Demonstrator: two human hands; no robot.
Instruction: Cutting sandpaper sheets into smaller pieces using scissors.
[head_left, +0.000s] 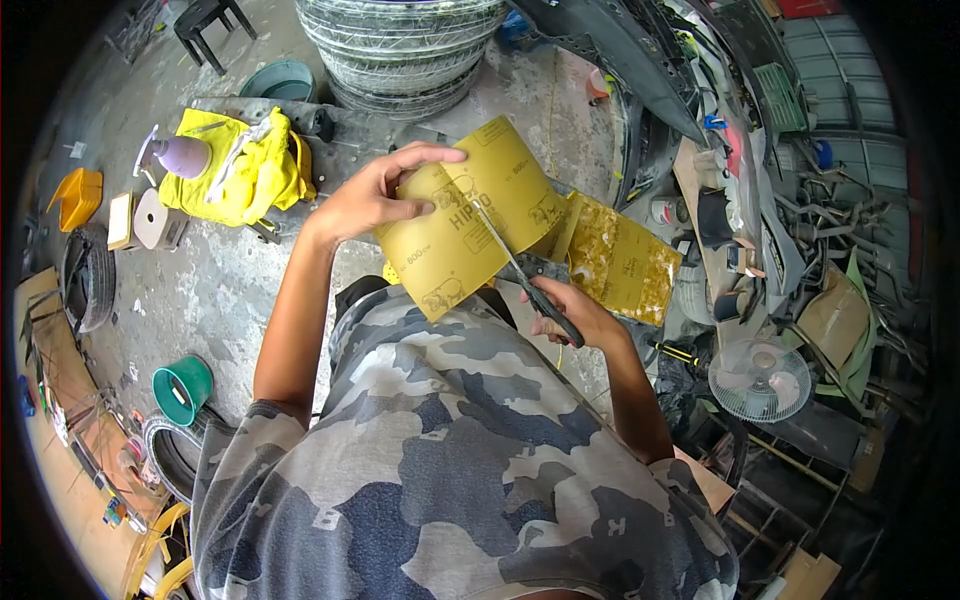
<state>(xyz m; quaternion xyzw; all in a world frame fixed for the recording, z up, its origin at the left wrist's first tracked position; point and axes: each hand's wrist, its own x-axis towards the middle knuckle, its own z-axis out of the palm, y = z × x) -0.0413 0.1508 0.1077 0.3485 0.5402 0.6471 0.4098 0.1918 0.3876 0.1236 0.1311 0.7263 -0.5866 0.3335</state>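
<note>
A yellow-brown sheet of sandpaper (440, 262), printed back facing up, is held in front of my shirt. My left hand (372, 196) pinches its upper left part between thumb and fingers. My right hand (580, 308) is closed round the black handles of a pair of scissors (548, 300). The blades reach into the sheet along a long slit, which parts it into a near left piece and a far right piece. Just right of the sheet lies a yellow printed packet (625, 262) with a worn, blotchy surface.
Ahead stands a stack of plastic-wrapped tyres (400, 50). A yellow cloth (225, 170) and a lilac spray bottle (182, 157) rest at the left. A green bucket (183, 390) is lower left. Car panels (640, 70) and a fan (760, 380) crowd the right.
</note>
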